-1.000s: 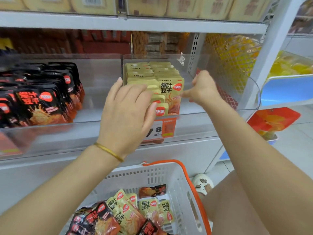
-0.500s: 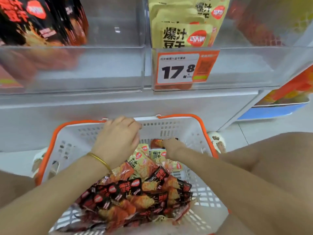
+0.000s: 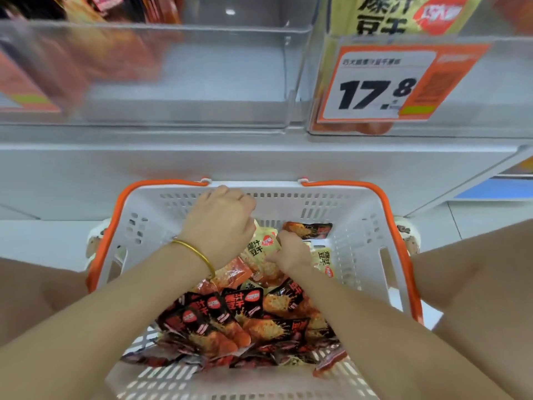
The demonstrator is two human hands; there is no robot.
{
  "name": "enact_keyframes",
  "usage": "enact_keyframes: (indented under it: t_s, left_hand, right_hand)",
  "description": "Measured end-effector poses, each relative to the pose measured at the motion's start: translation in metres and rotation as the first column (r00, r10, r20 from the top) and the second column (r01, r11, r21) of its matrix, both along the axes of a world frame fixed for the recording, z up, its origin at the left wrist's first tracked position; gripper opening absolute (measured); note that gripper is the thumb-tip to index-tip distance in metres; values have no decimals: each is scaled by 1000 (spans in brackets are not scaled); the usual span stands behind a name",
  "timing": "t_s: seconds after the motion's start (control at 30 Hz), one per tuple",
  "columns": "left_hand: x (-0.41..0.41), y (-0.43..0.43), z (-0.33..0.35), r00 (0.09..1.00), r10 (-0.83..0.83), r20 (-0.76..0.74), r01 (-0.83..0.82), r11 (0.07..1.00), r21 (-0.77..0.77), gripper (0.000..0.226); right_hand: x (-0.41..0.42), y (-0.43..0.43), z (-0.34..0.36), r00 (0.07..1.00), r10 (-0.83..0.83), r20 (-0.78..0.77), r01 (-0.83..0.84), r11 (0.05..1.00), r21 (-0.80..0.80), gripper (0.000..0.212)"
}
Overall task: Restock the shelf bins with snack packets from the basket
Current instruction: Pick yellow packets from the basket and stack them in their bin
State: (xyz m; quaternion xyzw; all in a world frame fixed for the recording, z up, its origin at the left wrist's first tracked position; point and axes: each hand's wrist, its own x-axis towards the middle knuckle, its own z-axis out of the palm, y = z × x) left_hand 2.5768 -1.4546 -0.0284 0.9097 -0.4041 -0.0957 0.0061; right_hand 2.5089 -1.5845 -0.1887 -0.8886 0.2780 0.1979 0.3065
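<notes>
Leftmost, up on the shelf, a clear bin point(image 3: 52, 67) holds dark red packets, too blurred to read. Below it the white basket point(image 3: 138, 226) sits on the floor against the shelf base, its orange handles folded down to either side.

The left hand point(image 3: 219, 226), with a gold bangle point(image 3: 196, 255) at the wrist, is down at the far end of the basket. Its fingers are curled under, and I cannot tell whether they hold anything. Just right of it lies a yellow packet point(image 3: 257, 249), and the right hand point(image 3: 291, 252) has its fingers curled onto that packet, apparently pinching it. The two hands are close together but not touching. Nearer the person, black-and-red packets point(image 3: 230, 313) are heaped loosely.

Further right and above, an orange price tag point(image 3: 383, 85) marks the bin point(image 3: 504, 96) that holds the matching yellow stock point(image 3: 403, 18).

The likely trouble is sorting. The yellow packets are mixed in among the dark ones, so a hasty grab could lift a dark one too and put it in the wrong bin. The wrappers also look slick, so a loose pinch could drop one on the way up. The basket is light and could slide when tugged.
</notes>
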Motion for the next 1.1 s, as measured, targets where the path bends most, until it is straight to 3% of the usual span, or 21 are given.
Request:
enact_keyframes:
  t_s: [0.07,0.13,0.2,0.27,0.33,0.43,0.53,0.63,0.73,0.8,0.83,0.9,0.97,1.1]
  left_hand:
    - [1,0,-1,998,40,-49,-38,999,39,30]
    - [1,1,-1,988,93,-127,-86,995,59,34]
    - [1,-4,0,936,186,-298,-188,982,20,48]
    - [0,-10,4,794,267,-546,-365,928,-76,66]
    - [-6,-18,16,661,242,-710,-506,843,-183,69]
    - [-15,-28,40,642,148,-752,-558,763,-326,47]
    - [-30,-40,77,665,9,-746,-510,736,-446,40]
    - [-38,-53,124,779,-113,-617,-378,700,-606,32]
    - [-40,-65,165,944,-82,-321,-230,534,-813,24]
    - [-36,-73,186,997,-32,-66,-43,479,-876,19]
    - [-31,-78,194,996,-3,86,75,511,-856,17]
    - [-17,-93,205,936,6,353,258,669,-697,32]
    - [-6,-109,208,893,-43,448,280,833,-478,53]
    - [4,-123,192,875,-43,482,180,953,-243,71]
  right_hand:
    - [6,-15,16,996,-57,63,49,992,118,44]
    - [9,-28,40,988,-116,103,85,961,264,36]
    - [9,-37,71,967,-237,96,151,832,534,25]
    - [6,-43,107,962,-269,55,158,707,689,30]
    - [-1,-47,145,976,-214,43,106,633,767,27]
    - [-17,-56,194,984,-179,22,85,568,819,27]
    - [-42,-74,252,984,-143,102,14,644,765,34]
    - [-65,-100,314,955,-186,229,-59,640,766,37]
    - [-76,-129,358,861,-352,366,-59,647,760,41]
    - [-69,-152,375,736,-491,466,-25,668,744,25]
    - [-61,-163,380,668,-544,507,2,683,731,19]
    - [-37,-182,385,529,-614,585,74,721,689,20]
    - [-11,-190,383,467,-606,644,181,778,601,30]
    - [37,-195,356,652,-441,616,346,897,275,50]
